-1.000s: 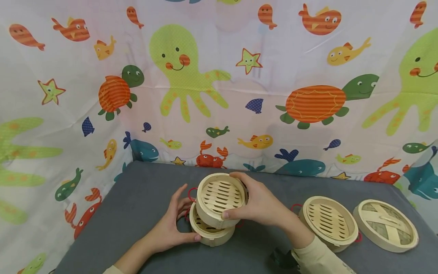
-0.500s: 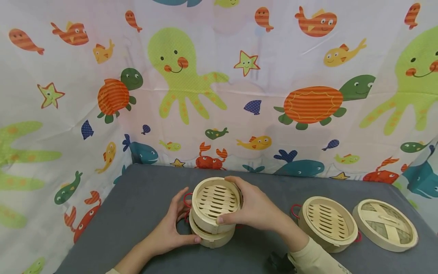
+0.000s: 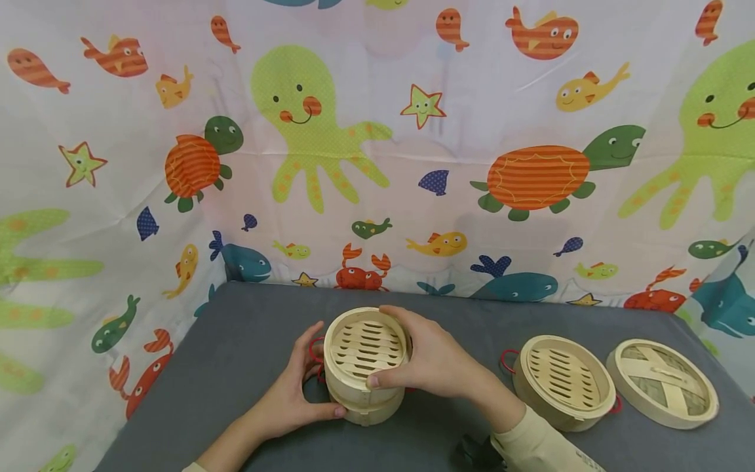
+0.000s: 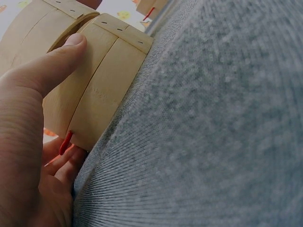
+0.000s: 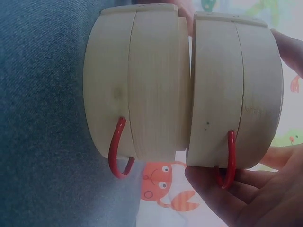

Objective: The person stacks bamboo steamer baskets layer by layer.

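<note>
Two round bamboo steamer baskets are stacked on the grey cloth. My right hand (image 3: 433,357) grips the upper basket (image 3: 348,388), thumb at its front and fingers round the far side. My left hand (image 3: 291,400) holds the lower basket (image 3: 371,414), with its thumb on the front wall and fingers round the left side. In the right wrist view, a narrow gap shows between the upper basket (image 5: 218,94) and the lower basket (image 5: 151,85), whose inner lip stands out. Red handles hang at the sides of both. The upper basket's slatted floor is visible; the lower one's is hidden.
Right of the hands stands another steamer basket (image 3: 580,423) with red handles. Next to it lies a woven bamboo lid (image 3: 663,383). A dark object (image 3: 480,452) sits by the right sleeve. Behind the grey table (image 3: 265,308) hangs a sea-animal curtain (image 3: 377,164).
The upper basket has moved left and down in my right hand, from a tilted, offset position to nearly in line over the lower one. My left hand stays in place.
</note>
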Tool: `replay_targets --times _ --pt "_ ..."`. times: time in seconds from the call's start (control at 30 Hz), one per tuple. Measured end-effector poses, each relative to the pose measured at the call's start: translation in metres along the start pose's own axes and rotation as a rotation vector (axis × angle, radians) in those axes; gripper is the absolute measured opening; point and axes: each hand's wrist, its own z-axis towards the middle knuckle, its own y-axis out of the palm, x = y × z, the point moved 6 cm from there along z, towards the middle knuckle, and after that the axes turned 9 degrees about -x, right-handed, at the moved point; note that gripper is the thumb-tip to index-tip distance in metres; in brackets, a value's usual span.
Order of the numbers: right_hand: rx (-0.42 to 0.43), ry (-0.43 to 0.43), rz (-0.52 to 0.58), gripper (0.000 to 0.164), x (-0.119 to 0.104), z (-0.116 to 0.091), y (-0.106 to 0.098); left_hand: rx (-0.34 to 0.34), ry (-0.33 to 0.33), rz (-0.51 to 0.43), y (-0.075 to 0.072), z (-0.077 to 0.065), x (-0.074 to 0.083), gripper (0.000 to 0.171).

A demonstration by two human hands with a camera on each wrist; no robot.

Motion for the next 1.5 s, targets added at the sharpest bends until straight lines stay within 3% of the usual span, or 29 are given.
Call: replay_targets --times 0.93,1.27,1.5 --pt "-0.063 -0.017 -0.027 0.112 0.003 0.001 0.009 -0.026 0.040 0.025 0.001 -0.001 0.002 0.126" --pt "-0.056 0.014 -0.056 0.114 0.003 0.000 0.013 -0.016 0.013 0.018 0.001 -0.002 0.003 0.127" --pt "-0.060 0.004 -0.018 0.114 0.003 0.000 0.013 -0.020 0.010 0.025 0.001 -0.002 0.002 0.125"
